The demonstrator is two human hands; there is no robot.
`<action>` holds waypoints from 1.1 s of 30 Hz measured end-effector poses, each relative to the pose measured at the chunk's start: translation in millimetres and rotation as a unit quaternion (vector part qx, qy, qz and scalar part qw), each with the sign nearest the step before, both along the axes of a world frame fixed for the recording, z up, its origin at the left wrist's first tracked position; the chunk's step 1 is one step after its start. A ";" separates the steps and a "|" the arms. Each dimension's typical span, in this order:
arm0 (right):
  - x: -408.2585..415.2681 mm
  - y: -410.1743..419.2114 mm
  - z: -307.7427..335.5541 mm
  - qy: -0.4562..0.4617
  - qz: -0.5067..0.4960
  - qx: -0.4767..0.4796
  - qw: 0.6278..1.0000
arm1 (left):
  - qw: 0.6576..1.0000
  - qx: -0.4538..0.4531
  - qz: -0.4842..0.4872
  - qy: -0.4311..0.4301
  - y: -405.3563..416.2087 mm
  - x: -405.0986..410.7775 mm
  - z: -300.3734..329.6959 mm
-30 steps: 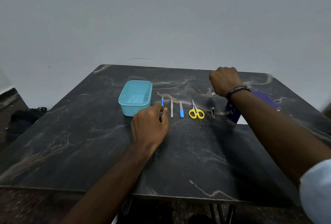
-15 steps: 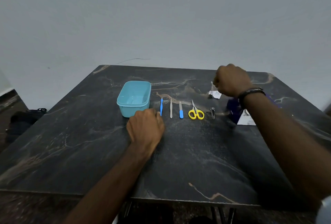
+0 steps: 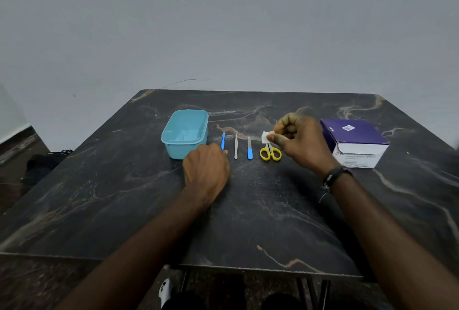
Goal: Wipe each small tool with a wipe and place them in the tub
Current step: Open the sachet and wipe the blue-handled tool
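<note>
Scissors (image 3: 270, 153) blades behind the right hand (image 3: 301, 144); left hand (image 3: 206, 169) fingertips curled under, unseen

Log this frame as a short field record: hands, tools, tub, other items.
left hand: on the table, fingers at the near end of the blue-handled tool; grip unclear
right hand: pinches a small white wipe above the yellow scissors
tools in row: blue-handled tool, metal tool, blue file, yellow scissors
tub: teal, open, no tools inside
other: purple-and-white box at right
</note>
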State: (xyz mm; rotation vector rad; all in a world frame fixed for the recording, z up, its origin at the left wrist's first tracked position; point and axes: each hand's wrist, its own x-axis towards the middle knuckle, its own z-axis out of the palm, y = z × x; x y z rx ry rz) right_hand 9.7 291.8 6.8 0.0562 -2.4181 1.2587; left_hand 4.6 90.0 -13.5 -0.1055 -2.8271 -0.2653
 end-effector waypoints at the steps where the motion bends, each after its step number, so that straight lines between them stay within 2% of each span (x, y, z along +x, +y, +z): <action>1: 0.7 -2.2 -2.6 -0.004 0.003 0.000 1.000 | 1.000 -0.003 0.000 -0.003 1.0 0.6 1.4; 7: 3.9 -7.9 -7.7 0.009 -0.001 -0.032 0.999 | 1.000 0.003 -0.006 -0.004 3.1 -1.8 2.9; 10: 7.2 -11.0 -4.7 0.006 -0.002 -0.057 0.998 | 0.999 0.032 -0.006 0.027 0.6 0.3 0.2; 12: 9.7 -13.3 -2.0 -0.004 0.002 -0.087 0.996 | 0.994 0.082 -0.024 0.071 -1.5 -0.1 -4.3; 14: 10.1 -15.1 -1.7 -0.010 -0.006 -0.104 0.995 | 0.972 0.175 -0.076 0.136 -3.8 -1.7 -10.0; 16: 9.5 -16.0 -3.0 -0.009 -0.014 -0.128 0.992 | 0.929 0.294 -0.145 0.172 -3.6 -2.5 -13.5; 18: 9.4 -17.0 -3.1 -0.019 -0.012 -0.175 0.984 | 0.878 0.410 -0.200 0.146 0.5 0.8 -12.7; 20: 9.6 -18.0 -2.6 -0.045 -0.003 -0.238 0.970 | 0.849 0.461 -0.236 0.103 5.0 5.9 -9.9; 23: 8.7 -16.6 -0.3 -0.085 0.017 -0.340 0.936 | 0.836 0.469 -0.277 0.069 7.3 9.5 -12.6; 27: 8.0 -13.0 2.7 -0.085 0.057 -0.427 0.898 | 0.841 0.449 -0.299 0.045 5.7 7.5 -18.8; 33: 7.0 -9.8 4.0 -0.074 0.102 -0.481 0.868 | 0.839 0.459 -0.292 0.023 5.0 7.9 -17.0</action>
